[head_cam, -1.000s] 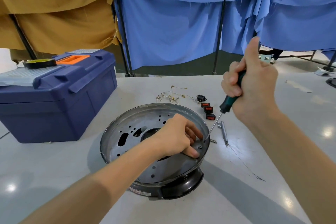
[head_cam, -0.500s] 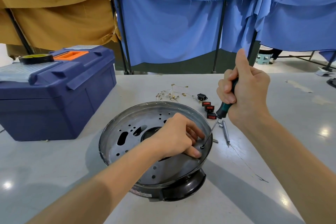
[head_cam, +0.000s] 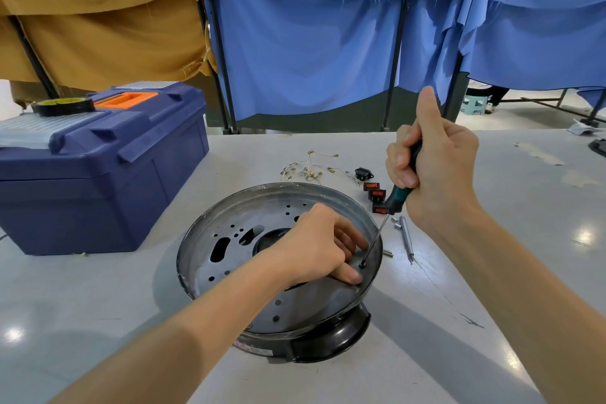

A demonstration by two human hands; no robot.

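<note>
The right hand (head_cam: 436,170) is clamped around the handle of the screwdriver (head_cam: 397,196), thumb raised, and the shaft slants down with its tip on the perforated metal plate (head_cam: 328,302) near the plate's right rim. The left hand (head_cam: 314,246) rests on the plate with thumb and bent fingers either side of the tip; whether they pinch a screw cannot be told. The plate sits on its black base (head_cam: 331,343) toward the near edge of the table (head_cam: 459,354), and the blue toolbox (head_cam: 98,180) stands at the left edge.
</note>
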